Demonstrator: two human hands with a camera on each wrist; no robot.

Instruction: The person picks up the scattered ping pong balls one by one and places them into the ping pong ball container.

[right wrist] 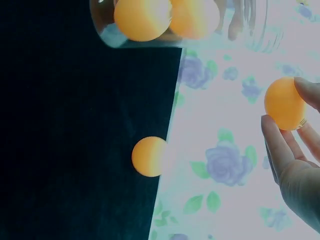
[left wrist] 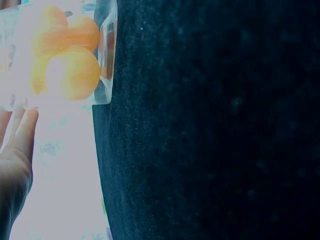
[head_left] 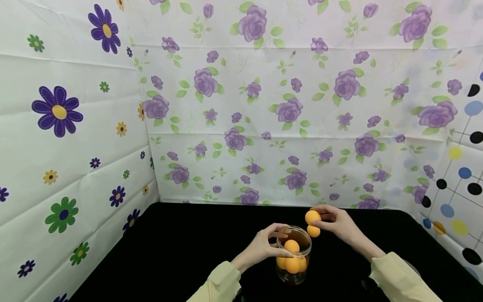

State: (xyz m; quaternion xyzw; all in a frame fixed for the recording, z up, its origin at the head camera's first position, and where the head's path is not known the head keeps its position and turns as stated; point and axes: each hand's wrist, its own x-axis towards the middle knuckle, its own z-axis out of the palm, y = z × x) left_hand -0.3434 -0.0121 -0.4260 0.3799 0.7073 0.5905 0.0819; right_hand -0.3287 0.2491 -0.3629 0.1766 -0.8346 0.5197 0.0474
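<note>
A clear glass jar [head_left: 291,277] stands on the black table, with several orange ping-pong balls [head_left: 292,265] inside. My left hand [head_left: 261,246] grips it near the rim, thumb on the near side and fingers on the far side. In the left wrist view the jar [left wrist: 102,95] fills the top left corner. Just right of and above the jar's mouth, my right hand [head_left: 337,224] pinches one orange ping-pong ball [right wrist: 285,104] between thumb and fingertips. Another ping-pong ball [right wrist: 149,156] lies on the table, apart from the jar and below the held one.
The black tabletop [head_left: 181,247] ends at a back wall of white cloth [head_left: 264,147] printed with purple roses. Flowered cloth [head_left: 86,159] hangs at the left, dotted cloth [head_left: 462,176] at the right. Something with a pale curved edge [head_left: 412,267] is mostly hidden behind the right sleeve.
</note>
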